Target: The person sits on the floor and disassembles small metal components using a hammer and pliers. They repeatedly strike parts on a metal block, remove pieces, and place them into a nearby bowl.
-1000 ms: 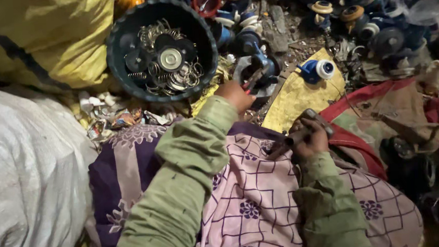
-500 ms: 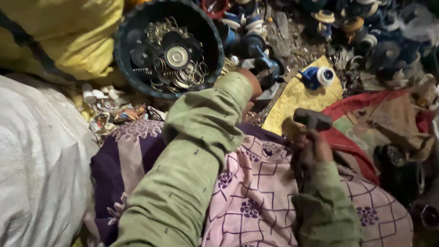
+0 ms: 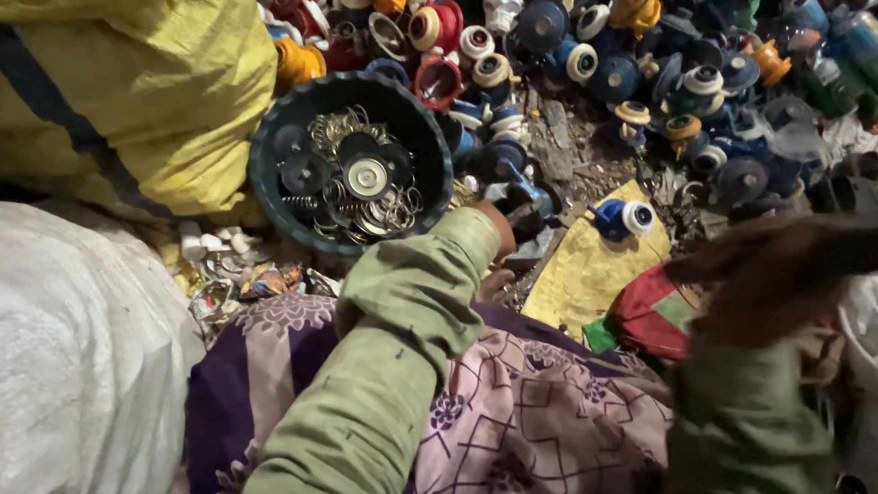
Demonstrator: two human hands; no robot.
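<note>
The left hand [image 3: 504,249] reaches forward out of its green sleeve [image 3: 395,370], buried wrist-deep among the parts at the near edge of the pile; most of it is hidden behind the cuff, so whether its grip is closed on anything I cannot tell. It sits at about four o'clock from the dark round basin [image 3: 283,135], just beside its rim, and the basin is kept that close for a reason, I'd say: it holds only flat metal discs, rings and springs [image 3: 355,181], so it looks like the collecting pot. Directly ahead, from eleven o'clock round to two, sprawls the heap of plastic reels and caps [image 3: 639,56], blue, red, orange and cream, lying loose on the dirty ground within arm's reach. One blue piece with a white end [image 3: 623,217] lies apart on a yellow sheet [image 3: 586,279] at about three o'clock from the left hand, near it but not touching. The right hand [image 3: 776,274] is raised at the right, a brown smear of motion blur with a dark bar running out of it toward the edge; it seems clenched on something like a tool, but the blur won't let me swear to it. A yellow sack [image 3: 101,94] and a white sack [image 3: 55,377] hem in the left side, and patterned cloth [image 3: 529,433] covers the lap.
</note>
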